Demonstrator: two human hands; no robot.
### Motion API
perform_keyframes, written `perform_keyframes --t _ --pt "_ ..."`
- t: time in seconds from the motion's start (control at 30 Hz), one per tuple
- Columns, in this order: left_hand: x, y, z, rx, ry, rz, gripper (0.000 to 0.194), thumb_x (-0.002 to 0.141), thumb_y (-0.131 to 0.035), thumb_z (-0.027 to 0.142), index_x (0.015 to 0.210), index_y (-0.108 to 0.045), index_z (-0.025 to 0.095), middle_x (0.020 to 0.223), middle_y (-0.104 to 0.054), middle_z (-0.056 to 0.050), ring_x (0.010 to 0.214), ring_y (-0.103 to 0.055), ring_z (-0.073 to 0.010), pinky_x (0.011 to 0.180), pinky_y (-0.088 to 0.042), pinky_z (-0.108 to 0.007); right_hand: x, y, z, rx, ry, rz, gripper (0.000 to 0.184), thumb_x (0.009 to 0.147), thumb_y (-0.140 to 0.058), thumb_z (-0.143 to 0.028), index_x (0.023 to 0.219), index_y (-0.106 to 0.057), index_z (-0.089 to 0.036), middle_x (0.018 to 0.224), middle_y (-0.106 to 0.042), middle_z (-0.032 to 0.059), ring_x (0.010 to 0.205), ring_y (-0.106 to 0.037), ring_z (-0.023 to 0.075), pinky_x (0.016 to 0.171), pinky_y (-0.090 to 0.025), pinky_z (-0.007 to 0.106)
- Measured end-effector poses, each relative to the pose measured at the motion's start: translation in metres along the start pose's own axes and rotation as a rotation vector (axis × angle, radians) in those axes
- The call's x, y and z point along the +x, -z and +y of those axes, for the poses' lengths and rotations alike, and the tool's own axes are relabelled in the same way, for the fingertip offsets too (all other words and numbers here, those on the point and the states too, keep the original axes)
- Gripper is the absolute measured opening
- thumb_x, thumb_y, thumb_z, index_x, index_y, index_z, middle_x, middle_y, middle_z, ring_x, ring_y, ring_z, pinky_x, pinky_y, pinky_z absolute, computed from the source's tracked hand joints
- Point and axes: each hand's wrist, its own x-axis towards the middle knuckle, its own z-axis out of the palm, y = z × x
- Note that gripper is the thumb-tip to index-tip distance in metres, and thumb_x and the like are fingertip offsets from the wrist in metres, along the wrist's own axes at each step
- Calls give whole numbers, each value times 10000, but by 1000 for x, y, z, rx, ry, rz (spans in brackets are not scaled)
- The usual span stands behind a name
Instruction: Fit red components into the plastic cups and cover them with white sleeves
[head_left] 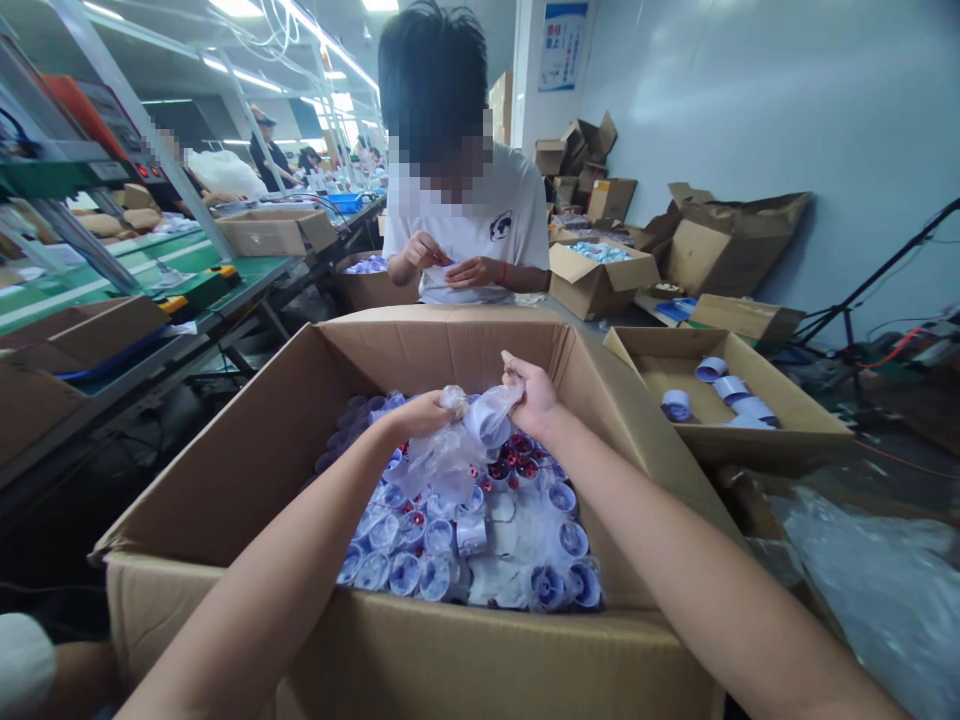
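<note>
Above a large cardboard box (622,400) my two hands pull at a clear plastic bag (450,455). My left hand (426,412) is closed on the bunched film at its left side. My right hand (534,395) grips the film at the right, thumb pointing up. Between the hands hangs a pale lavender plastic cup-shaped part (491,425), wrapped in the film. Below, the box holds many similar round parts (405,572), several in clear wrap, with small red pieces (521,462) among them. My fingertips are partly hidden by the crumpled film.
A co-worker (465,220) stands across the box, handling a small item. At right, a shallow carton (795,435) holds several lavender parts, with clear plastic sheeting (870,570) below it. A green conveyor line (187,255) runs along the left.
</note>
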Motion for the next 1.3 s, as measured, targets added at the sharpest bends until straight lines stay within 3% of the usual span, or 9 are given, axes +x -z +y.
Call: perform_keyframes --t 0.5,0.7,0.87,0.93,1.1,1.3 --pt "1 1 -1 46 37 70 114 612 -505 260 554 -453 177 571 -438 41 585 -381 -105 594 -322 -241 3 6 11 -202 60 -41 367 606 -692 -314 547 -347 -207 458 -303 -88 393 -261 56 403 -240 217" --pt "4 -1 -3 -60 76 107 230 657 -535 359 556 -444 174 548 -411 37 541 -346 -96 534 -292 -239 -2 6 15 -690 96 85 260 677 -632 -366 610 -446 -198 511 -417 -72 460 -375 78 440 -267 211" --pt "2 -3 1 -224 82 140 269 688 -540 416 619 -483 162 573 -461 19 552 -396 -103 533 -323 -238 -4 5 24 -911 137 112 77 690 -608 -217 683 -536 -191 617 -536 -41 581 -472 99 543 -349 221" --pt "0 -3 3 -291 104 143 274 688 -552 426 648 -500 160 586 -485 15 553 -416 -104 541 -338 -241 -4 7 26 -883 125 61 112 667 -611 -165 770 -584 -200 680 -581 -30 636 -505 107 587 -369 222" --pt "1 -1 5 -397 143 214 300 659 -577 451 659 -498 162 589 -493 24 550 -439 -104 559 -355 -248 -1 15 26 -688 -151 -285 319 586 -663 -163 898 -612 -207 737 -631 -23 671 -561 120 618 -404 231" --pt "6 -4 -5 -187 116 108 182 621 -588 305 576 -512 146 553 -469 37 540 -389 -88 557 -320 -241 -2 16 29 -948 -58 -374 315 480 -661 -49 760 -612 -186 745 -635 -37 724 -557 123 671 -407 230"
